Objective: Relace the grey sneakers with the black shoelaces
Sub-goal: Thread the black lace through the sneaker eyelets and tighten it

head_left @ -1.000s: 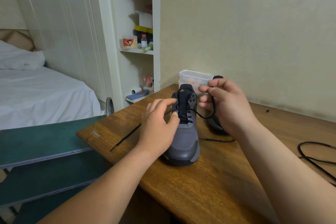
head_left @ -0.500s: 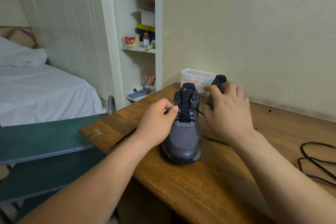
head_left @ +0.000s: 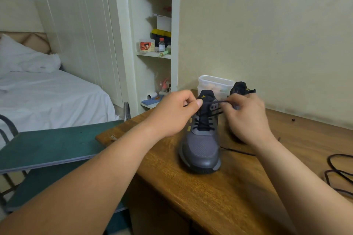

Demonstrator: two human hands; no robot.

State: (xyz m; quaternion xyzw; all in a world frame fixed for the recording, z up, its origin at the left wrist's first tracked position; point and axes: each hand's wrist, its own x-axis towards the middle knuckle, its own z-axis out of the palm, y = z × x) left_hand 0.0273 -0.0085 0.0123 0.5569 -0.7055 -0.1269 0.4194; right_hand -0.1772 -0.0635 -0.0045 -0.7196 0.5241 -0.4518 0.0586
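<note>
Grey mesh and black cord tell most of the story in the head view. The near grey sneaker (head_left: 200,150) stands toe toward you on the wooden counter (head_left: 219,196). Its black shoelace (head_left: 205,124) already crosses in several rows from the lowest eyelets up toward the collar. Your left hand (head_left: 172,114) has its grip closed, thumb and forefinger pinching the lace just left of the tongue. Your right hand (head_left: 246,118) has its grip pinched on the same lace at the right, so a short span runs taut between them across the top of the shoe. One loose tail (head_left: 236,151) lies on the counter to the right of the sneaker and passes under your right wrist. I judge this shoe nearly laced, with the top eyelets and perhaps a knot left, though your fingers hide whether the last holes are threaded. The second sneaker (head_left: 239,87) stands behind your right hand, mostly covered, and I cannot tell whether it carries any lace. A second black shoelace (head_left: 338,173) lies looped at the counter's right edge, well apart from both shoes, which suggests that the second shoe is yet to be laced.
</note>
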